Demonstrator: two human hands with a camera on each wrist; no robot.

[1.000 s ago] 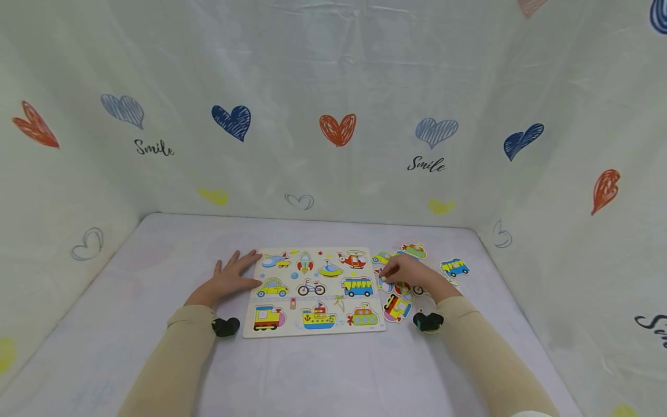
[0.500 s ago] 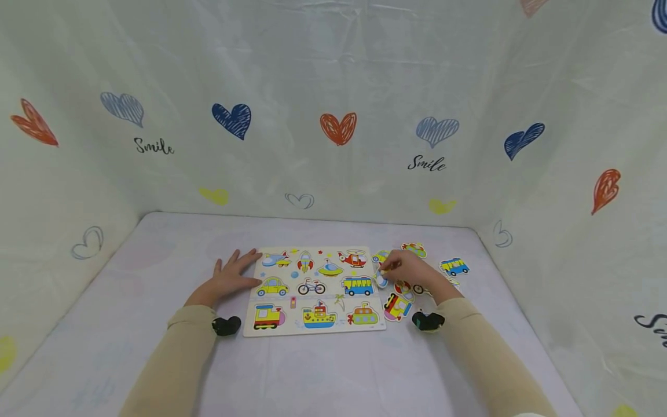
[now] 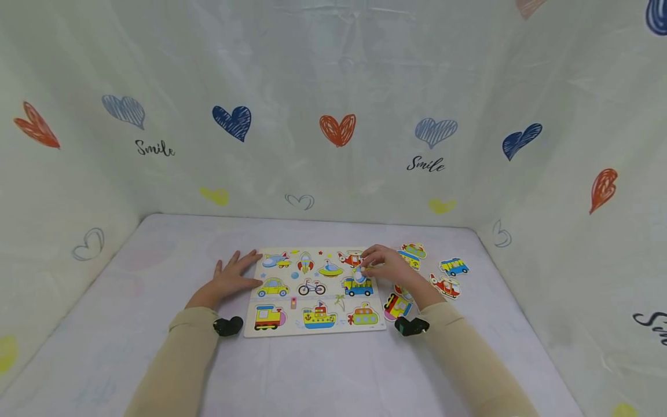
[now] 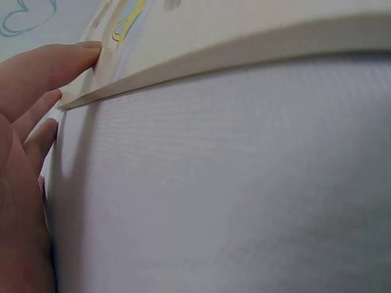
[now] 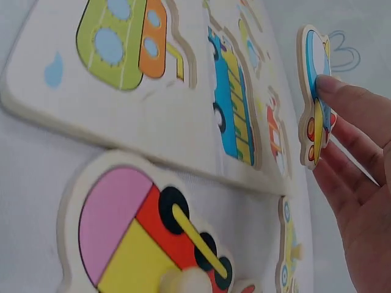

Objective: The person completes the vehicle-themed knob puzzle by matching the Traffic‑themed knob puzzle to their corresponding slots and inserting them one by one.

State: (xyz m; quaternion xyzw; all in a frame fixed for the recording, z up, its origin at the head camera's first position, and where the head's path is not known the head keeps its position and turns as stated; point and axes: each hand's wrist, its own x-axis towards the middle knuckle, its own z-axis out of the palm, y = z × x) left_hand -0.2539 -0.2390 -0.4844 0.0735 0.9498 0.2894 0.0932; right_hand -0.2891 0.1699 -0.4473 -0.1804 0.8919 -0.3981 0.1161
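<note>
My right hand [image 3: 388, 266] pinches an airplane puzzle piece [image 5: 314, 79] between thumb and fingers. The piece is blue and white with yellow and red parts, and is tilted up on edge in the right wrist view. In the head view it overlaps the bus picture [image 3: 357, 288] on the white puzzle board [image 3: 292, 321]. The board has recessed vehicle pictures; its airplane picture [image 3: 276, 260] is at the far left corner. At the board's left edge lies my left hand [image 3: 231, 278], fingers spread. Its thumb touches the board's edge [image 4: 183, 70] in the left wrist view.
Right of the board lie loose pieces: a train [image 3: 397, 307], a submarine [image 3: 414, 251], a bus [image 3: 454, 267] and a helicopter [image 3: 446, 286]. A car piece [image 5: 286, 244] shows beside the board's edge. A white curtain with hearts [image 3: 337, 130] surrounds the table.
The right hand has lifted the airplane piece from the pile and carried it left over the board's right side. The helicopter piece is now uncovered. The left hand stays in place.
</note>
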